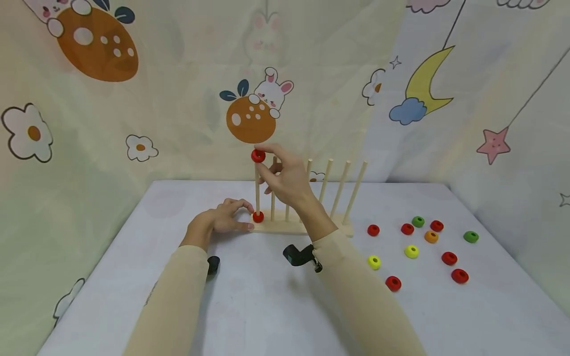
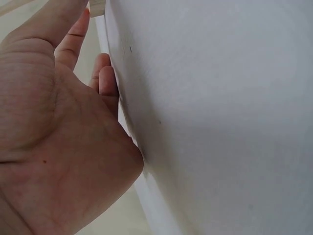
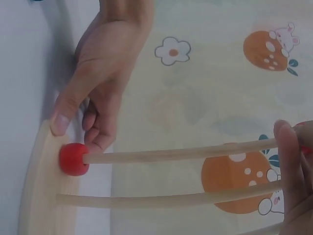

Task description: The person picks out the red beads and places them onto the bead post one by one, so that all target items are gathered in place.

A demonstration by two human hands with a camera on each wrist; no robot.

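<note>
A wooden peg stand (image 1: 280,227) with a row of upright pegs rests on the white table. My left hand (image 1: 224,217) grips the left end of its base, thumb along the front edge and fingers behind. One red bead (image 1: 258,217) sits at the bottom of the leftmost peg, close to those fingertips. At the top of this same peg, my right hand (image 1: 287,180) pinches a second red bead (image 1: 255,157) between thumb and forefinger. In the right wrist view the pinched bead is mostly hidden behind the fingers (image 3: 289,156).
Loose beads lie scattered on the table to the right: several red ones, such as a red bead (image 1: 393,283), plus a yellow bead (image 1: 411,251), an orange bead (image 1: 431,237) and a green bead (image 1: 471,237). A patterned cloth (image 1: 191,99) hangs behind the table.
</note>
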